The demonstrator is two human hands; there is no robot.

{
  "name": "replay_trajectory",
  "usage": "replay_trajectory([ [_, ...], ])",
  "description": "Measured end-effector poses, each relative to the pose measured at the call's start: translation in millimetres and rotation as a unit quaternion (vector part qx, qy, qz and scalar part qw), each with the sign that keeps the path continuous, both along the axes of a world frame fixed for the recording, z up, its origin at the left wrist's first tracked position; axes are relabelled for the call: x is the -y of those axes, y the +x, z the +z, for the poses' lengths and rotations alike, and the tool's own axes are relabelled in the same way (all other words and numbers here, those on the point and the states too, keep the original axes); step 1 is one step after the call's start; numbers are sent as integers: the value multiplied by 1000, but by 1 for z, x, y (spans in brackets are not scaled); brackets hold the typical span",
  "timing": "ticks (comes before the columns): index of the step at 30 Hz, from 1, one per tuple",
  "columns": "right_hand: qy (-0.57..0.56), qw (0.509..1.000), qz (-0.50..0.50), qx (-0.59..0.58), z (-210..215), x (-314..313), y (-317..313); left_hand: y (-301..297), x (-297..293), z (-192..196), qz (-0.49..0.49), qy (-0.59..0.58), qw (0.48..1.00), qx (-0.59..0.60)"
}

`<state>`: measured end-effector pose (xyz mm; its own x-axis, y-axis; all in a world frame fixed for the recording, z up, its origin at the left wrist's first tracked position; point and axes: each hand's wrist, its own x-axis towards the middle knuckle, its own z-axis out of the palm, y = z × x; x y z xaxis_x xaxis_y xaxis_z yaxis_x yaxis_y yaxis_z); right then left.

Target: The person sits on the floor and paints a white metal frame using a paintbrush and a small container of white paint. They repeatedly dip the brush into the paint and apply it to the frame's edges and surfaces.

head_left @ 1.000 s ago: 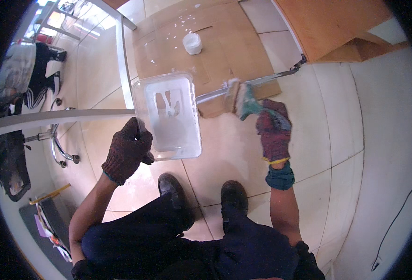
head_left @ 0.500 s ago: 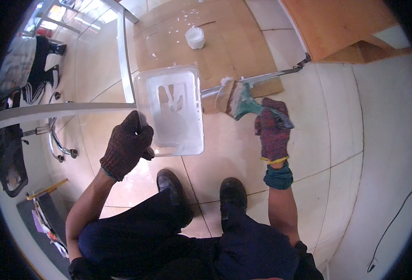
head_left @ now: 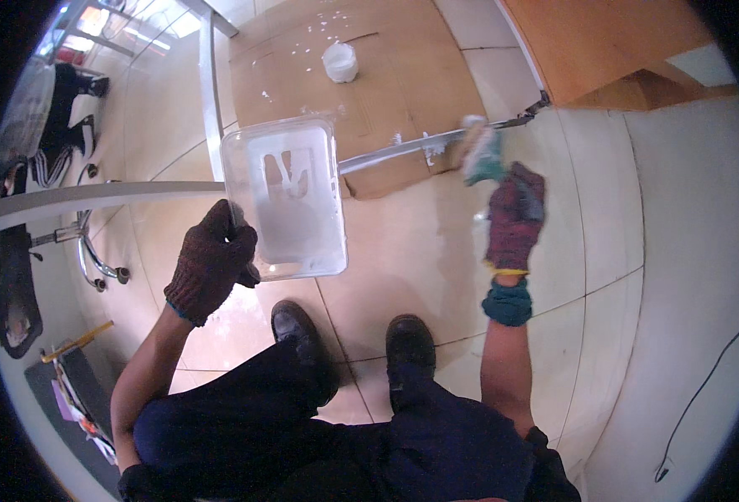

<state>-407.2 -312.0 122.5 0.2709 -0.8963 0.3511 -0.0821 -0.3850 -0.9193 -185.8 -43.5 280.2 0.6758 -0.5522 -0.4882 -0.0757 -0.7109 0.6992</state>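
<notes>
L hand [head_left: 210,272] grips paint tub [head_left: 286,197]; R hand [head_left: 513,216] w/ brush [head_left: 480,151] moved right along pole [head_left: 403,149], painting more.

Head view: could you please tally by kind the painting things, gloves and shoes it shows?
Gloves: 2, left hand and right hand.
Shoes: 2, left shoe and right shoe.
Tray: 1, clear tray in the left grip.
Brush: 1, brush in the right grip.
Tub: 1, white tub on the cardboard.
Total: 7.
</notes>
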Motion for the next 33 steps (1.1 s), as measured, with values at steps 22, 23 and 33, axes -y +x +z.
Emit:
replay_trajectory([
  [22,193,966,122,119,0,-60,25,-10,0,7,84,-15,996,39],
  [23,241,951,159,111,2,-72,33,-10,1,6,85,-20,995,44],
  [33,231,970,31,66,-13,-27,21,-6,-11,-2,80,13,996,44],
])
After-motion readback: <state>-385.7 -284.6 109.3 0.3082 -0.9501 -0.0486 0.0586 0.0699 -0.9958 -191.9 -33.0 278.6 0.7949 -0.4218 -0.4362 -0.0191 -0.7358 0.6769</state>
